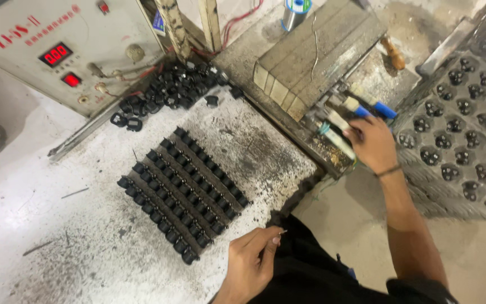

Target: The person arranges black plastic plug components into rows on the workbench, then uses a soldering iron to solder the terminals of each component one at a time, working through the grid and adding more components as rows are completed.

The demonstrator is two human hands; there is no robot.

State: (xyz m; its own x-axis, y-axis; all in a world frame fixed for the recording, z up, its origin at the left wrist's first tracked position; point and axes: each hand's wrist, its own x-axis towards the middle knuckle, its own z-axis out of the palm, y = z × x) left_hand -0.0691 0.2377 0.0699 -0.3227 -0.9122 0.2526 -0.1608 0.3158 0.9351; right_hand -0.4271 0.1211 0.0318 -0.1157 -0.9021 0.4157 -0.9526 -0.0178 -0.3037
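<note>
The left hand (251, 262) rests at the near edge of the bench (74, 225), thumb and forefinger pinched together on a thin wire (282, 231) whose tip pokes out toward the right. Just beyond that hand lies a jig (184, 194) of black parts set in four rows, its long axis running diagonally from far-left to near-right; the parts per row are too many and too close to count surely. Beyond the jig a loose heap of black parts (175, 87) sits against a grey control box (57, 50). Right of the jig, the right hand (373, 143) is closed around a blue-handled iron (361, 112), which slants up to the right. Right of it stands a tray (462, 135) of dark parts.
</note>
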